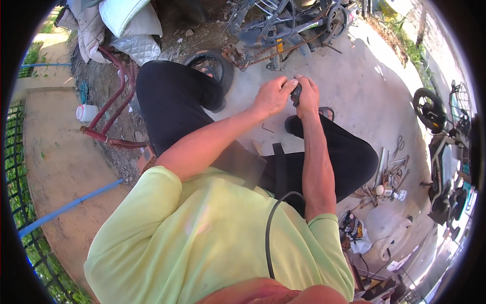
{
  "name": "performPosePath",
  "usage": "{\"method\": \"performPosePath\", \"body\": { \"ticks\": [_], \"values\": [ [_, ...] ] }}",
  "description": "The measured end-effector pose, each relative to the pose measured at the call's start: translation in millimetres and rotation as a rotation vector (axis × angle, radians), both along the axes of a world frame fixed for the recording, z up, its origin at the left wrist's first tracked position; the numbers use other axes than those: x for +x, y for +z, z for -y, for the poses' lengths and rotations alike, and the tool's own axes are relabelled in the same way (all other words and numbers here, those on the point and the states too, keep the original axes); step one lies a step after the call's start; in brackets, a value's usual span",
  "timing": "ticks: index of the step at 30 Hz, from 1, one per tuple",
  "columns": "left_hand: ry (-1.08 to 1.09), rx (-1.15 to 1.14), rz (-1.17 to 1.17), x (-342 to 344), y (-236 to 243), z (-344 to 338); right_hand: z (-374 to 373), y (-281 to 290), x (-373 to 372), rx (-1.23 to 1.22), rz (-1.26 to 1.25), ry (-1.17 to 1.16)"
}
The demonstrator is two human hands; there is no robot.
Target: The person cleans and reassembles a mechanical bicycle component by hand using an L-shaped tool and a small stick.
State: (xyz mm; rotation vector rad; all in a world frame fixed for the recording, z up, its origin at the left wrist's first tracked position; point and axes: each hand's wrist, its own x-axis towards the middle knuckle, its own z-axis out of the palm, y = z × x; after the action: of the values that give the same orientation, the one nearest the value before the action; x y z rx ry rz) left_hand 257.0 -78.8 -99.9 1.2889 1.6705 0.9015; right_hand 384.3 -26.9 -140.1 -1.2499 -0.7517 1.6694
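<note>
Floor: pale grey concrete (349, 91), sunlit toward the right; brown dirt and rubble at upper left.
Room: outdoor yard, tan ledge (61, 147) along the left with dark mesh fence (15, 167) and greenery beyond, blue pipe (71, 207) across ledge.
Upper left: quilted silver cover (135, 49), bent red metal frame (119, 93), white tub (87, 113) beside the frame.
Top centre: stripped machine frame (288, 38) with rusty chain; black tyre (228, 76) near it, flat on floor.
Right side: loose hand tools (392, 175) in a heap on floor; motorbike (443, 177) near the edge.
Near feet: L-shaped thin rod (268, 128) on floor, between the legs.
Part location: small dark part (296, 95) up off the floor, between the two hands, ahead of the knees.
Part look: black or near-black, compact, lumpy outline; mostly covered by fingers, exact kind cannot tell.
Left hand: (273, 96) thumb and fingers closed on the part's upper end.
Right hand: (308, 96) wrapped round its other side; hands close together.
</note>
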Motion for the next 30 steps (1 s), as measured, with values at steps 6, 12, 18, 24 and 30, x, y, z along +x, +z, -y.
{"method": "performPosePath", "body": {
  "ticks": [6,12,18,24,30],
  "values": [
    [-0.067,-0.117,0.345,-54.4,38.7,4.0,12.2,40.4,-17.4,0.0,-0.203,0.159],
    [0.011,-0.173,0.587,-87.7,55.8,2.2,18.2,71.6,-32.6,-0.005,-0.384,0.277],
    [0.119,-0.311,0.87,-102.0,63.7,1.5,14.9,77.2,-38.9,-0.018,-0.457,0.332],
    [0.118,-0.282,0.828,-105.0,71.1,-0.4,14.6,83.6,-46.5,0.002,-0.458,0.328],
    [0.086,-0.223,0.727,-109.4,82.9,-2.6,15.2,91.5,-49.8,0.028,-0.421,0.368]
  ]
}}
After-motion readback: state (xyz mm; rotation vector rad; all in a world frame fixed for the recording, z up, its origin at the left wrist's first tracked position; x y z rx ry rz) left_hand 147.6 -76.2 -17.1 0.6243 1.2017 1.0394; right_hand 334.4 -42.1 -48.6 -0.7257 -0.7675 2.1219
